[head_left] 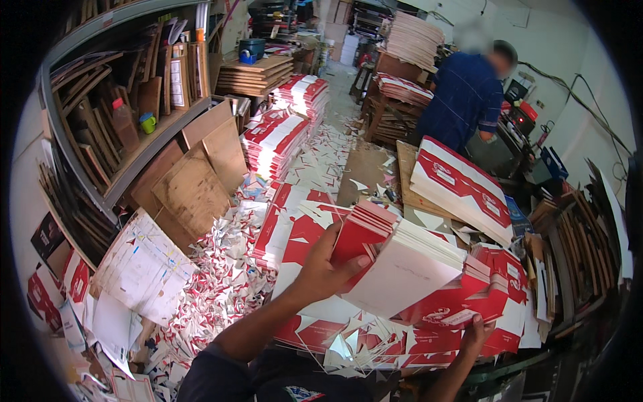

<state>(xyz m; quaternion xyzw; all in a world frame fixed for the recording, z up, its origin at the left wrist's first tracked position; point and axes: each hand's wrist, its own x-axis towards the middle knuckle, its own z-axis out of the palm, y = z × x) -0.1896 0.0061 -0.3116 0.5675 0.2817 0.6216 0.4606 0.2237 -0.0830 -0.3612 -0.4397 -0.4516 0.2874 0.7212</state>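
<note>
At the lower centre of the frame, 1 thick stack of flat red-and-white carton blanks [395, 268] sits between 2 hands. The left hand [325, 268] is closed on its upper left end, thumb across the top sheet. The right hand [477, 333] grips the lower right edge from beneath, fingers curled. The stack's long axis runs from upper left to lower right, tilted, white face up. 1 person in blue [465, 97] stands at upper right.

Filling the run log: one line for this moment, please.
left hand: grips card stack | right hand: holds stack's lower edge | below: red-white sheets | co-worker behind
</note>
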